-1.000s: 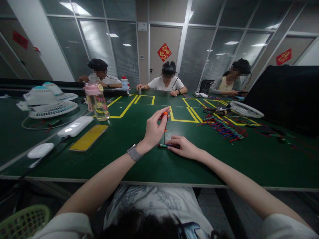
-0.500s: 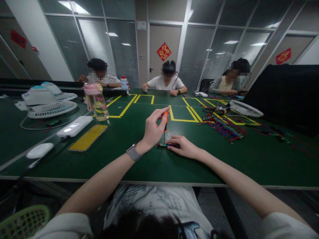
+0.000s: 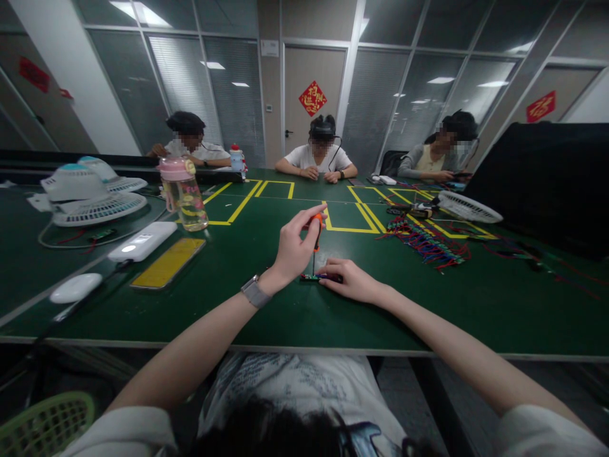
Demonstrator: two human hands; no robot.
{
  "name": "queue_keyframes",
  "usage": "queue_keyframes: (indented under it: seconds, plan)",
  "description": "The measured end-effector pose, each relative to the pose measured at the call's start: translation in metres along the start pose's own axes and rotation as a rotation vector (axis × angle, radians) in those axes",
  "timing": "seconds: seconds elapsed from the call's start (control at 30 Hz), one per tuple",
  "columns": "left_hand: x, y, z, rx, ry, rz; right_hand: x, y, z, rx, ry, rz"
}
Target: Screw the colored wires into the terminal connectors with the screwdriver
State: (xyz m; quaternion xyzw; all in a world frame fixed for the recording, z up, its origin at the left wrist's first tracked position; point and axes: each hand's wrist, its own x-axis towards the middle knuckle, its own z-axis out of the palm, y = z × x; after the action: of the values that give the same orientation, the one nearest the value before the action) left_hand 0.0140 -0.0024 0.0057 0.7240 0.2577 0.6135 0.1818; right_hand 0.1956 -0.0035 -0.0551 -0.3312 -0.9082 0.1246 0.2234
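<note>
My left hand (image 3: 297, 244) is closed round the orange and black handle of a screwdriver (image 3: 317, 241). The screwdriver stands upright, its thin shaft reaching down to a small green circuit board (image 3: 311, 277) on the table. My right hand (image 3: 349, 279) rests low on the table, its fingers pressed on the right end of the board and the wires there. Something dark lies under those fingers; its shape is partly hidden.
The green table (image 3: 238, 324) carries a phone (image 3: 169, 263), a white power strip (image 3: 143, 241), a pink-lidded bottle (image 3: 186, 197) and white fans (image 3: 99, 200) on the left. Wired boards (image 3: 428, 244) lie to the right near a black panel (image 3: 547, 190). Three people sit opposite.
The screwdriver handle has turned slightly in my left hand, whose fingers shift a little. My right hand stays put. The person opposite has drawn one hand inward.
</note>
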Motion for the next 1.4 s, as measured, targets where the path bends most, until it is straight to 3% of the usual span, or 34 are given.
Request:
queue_keyframes:
  seconds: [0.23,0.5,0.77,1.07,1.3,1.4]
  plan:
    - [0.0000,0.0000,-0.0001,0.174,0.034,0.054,0.0008,-0.0007,0.0000,-0.001,-0.005,0.007]
    - [-0.0001,-0.0066,0.0012,0.004,-0.010,-0.018,0.0003,0.0000,0.0004,0.002,-0.002,0.005]
    - [-0.0012,0.0001,-0.0003,0.200,0.108,0.076,0.0003,-0.0010,-0.0001,-0.003,0.004,0.000]
    - [0.0000,-0.0007,0.0006,0.005,0.013,0.016,-0.0001,0.0013,0.0008,0.006,-0.003,0.006]
    - [-0.0008,0.0017,0.0002,0.179,0.088,0.096,0.0002,0.0000,0.0000,0.001,0.000,-0.001]
    - [-0.0012,0.0001,-0.0011,0.149,0.061,0.088,0.0002,0.0000,0.0000,0.004,0.002,-0.005]
